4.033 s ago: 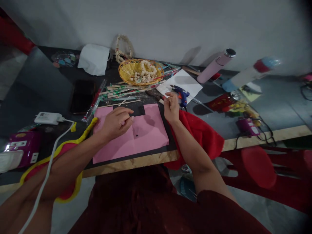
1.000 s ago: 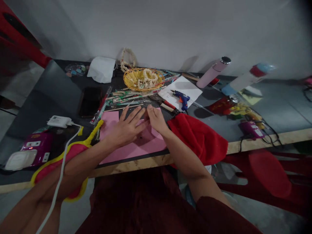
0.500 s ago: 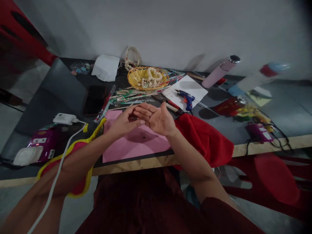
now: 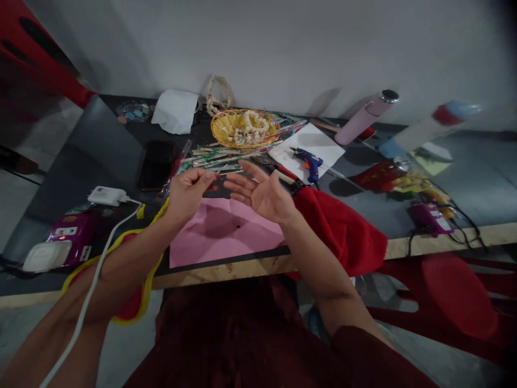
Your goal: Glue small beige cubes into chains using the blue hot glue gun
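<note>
Above the pink paper (image 4: 226, 237), my left hand (image 4: 189, 195) is closed with thumb and index finger pressed together. Whatever may sit in that pinch is too small to name. My right hand (image 4: 266, 196) is open with the palm turned up and the fingers spread, and nothing shows in it. A small gap parts the fingertips of both hands. A dark speck lies on the paper below them. Just beyond my hands are several thin sticks (image 4: 226, 156) with green and red wrapping. Pliers with red and white handles (image 4: 287, 177) lie behind my right hand.
A yellow basket (image 4: 224, 132) holds pale beaded strings. The blue glue gun (image 4: 311, 164) rests on white paper (image 4: 329, 145). Red cloth (image 4: 343, 231) hangs over the table's front edge. A pink flask (image 4: 363, 118) stands at the back. A white cable (image 4: 97, 275) crosses my left forearm.
My hands have moved apart. The left has drawn back to the left and closed into a pinch, while the right stays palm up with its fingers more spread.
</note>
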Action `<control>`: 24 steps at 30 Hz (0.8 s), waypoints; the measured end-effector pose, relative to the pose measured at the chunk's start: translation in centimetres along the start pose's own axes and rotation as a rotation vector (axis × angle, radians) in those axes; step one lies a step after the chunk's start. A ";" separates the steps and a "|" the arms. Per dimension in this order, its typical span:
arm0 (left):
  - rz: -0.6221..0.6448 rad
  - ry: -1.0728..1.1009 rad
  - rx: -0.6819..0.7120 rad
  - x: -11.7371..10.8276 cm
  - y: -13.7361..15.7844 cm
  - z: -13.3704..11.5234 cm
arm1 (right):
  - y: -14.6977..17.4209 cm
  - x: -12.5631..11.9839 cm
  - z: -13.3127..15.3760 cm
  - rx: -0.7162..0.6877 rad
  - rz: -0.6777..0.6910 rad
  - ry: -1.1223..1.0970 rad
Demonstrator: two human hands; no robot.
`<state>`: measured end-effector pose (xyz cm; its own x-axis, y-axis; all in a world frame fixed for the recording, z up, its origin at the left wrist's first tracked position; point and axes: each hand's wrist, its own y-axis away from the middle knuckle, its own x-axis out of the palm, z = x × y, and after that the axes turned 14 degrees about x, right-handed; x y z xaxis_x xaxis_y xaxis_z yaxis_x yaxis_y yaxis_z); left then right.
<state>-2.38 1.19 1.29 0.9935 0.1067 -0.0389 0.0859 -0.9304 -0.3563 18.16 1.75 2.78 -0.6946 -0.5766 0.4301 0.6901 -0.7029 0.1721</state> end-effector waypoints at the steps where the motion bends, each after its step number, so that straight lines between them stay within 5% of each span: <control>1: 0.029 0.041 -0.039 0.1 0.0 0.1 | 0.0 0.1 0.2 -0.030 -0.053 -0.034; 5: 0.322 0.225 -0.256 1.0 0.6 -0.1 | 0.0 0.9 0.1 -0.091 -0.100 -0.154; 8: 0.403 0.288 -0.320 1.7 1.2 -0.3 | -0.1 1.9 -0.6 -0.130 -0.022 -0.211; 13: 0.342 0.195 -0.253 1.7 1.7 -0.2 | -0.4 3.0 -1.6 -0.166 0.031 -0.212; 19: 0.235 0.375 -0.254 1.8 1.8 -0.1 | -0.1 2.8 -1.2 -0.133 -0.013 -0.147; 24: 0.024 0.155 -0.027 0.8 0.5 0.1 | -0.2 0.6 -0.5 -0.080 -0.172 -0.208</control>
<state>-1.56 0.84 1.00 0.9947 0.0307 0.0980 0.0618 -0.9414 -0.3316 17.48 1.37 2.59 -0.7379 -0.3540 0.5747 0.5416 -0.8186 0.1912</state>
